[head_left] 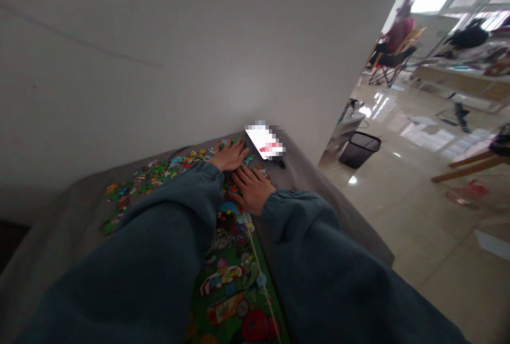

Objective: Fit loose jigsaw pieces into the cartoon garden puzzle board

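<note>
My left hand (230, 156) lies flat, fingers stretched out, on loose colourful puzzle pieces (151, 174) scattered over a grey-covered table (71, 211). Just beside it, my right hand (252, 189) also lies flat with fingers spread on pieces at the top edge of a partly assembled cartoon puzzle (233, 285). Both arms wear blue-grey sleeves that hide much of the table. A phone (265, 142) with a lit screen lies just beyond the fingertips of both hands.
A white wall runs behind the table. To the right, the table edge drops to a glossy tiled floor with a black mesh bin (359, 149), wooden furniture legs (466, 166) and a person seated on a chair (394, 41) far off.
</note>
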Demonstrator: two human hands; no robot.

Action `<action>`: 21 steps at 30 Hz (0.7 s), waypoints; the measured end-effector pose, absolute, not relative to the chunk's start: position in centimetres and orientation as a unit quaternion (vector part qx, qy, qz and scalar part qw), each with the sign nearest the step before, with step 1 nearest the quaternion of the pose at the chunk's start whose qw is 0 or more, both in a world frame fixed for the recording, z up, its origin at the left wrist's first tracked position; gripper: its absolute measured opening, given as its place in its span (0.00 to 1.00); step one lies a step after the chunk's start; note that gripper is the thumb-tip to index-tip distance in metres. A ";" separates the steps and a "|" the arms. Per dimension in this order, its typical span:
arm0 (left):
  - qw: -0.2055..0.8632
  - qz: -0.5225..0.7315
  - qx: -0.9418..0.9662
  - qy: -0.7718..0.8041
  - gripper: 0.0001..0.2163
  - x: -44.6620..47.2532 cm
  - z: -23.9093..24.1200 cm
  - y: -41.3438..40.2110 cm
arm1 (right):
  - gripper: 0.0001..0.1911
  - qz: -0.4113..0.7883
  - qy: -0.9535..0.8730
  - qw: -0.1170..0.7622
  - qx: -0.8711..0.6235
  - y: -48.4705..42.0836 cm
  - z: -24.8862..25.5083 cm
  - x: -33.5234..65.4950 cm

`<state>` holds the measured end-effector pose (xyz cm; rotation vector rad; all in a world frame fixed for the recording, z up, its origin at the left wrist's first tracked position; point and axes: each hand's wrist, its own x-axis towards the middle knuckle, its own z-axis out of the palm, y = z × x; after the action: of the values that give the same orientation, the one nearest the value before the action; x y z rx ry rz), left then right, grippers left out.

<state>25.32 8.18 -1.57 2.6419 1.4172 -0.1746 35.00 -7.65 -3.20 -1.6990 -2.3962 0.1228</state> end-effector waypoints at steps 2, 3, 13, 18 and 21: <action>0.077 -0.063 0.877 0.470 0.33 25.3 -1.3 7.7 | 0.36 0.042 -0.811 0.101 -0.575 -7.7 -3.2 35.0; 0.079 -0.065 0.877 0.469 0.33 25.2 -1.1 7.4 | 0.36 0.042 -0.811 0.102 -0.575 -7.8 -3.2 35.0; 0.048 -0.052 0.885 0.461 0.33 23.5 0.7 7.3 | 0.35 0.038 -0.813 0.103 -0.572 -7.8 -3.1 34.9; 0.033 -0.047 0.886 0.460 0.31 24.7 -0.1 8.5 | 0.34 0.035 -0.810 0.104 -0.577 -7.7 -3.4 34.9; 0.037 -0.050 0.892 0.447 0.30 25.4 -0.7 8.5 | 0.34 0.036 -0.811 0.105 -0.574 -7.7 -3.4 34.9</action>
<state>25.41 8.47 -0.75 2.7390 1.3737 -0.1537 34.91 -7.66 -3.38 -1.6917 -2.3919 0.1053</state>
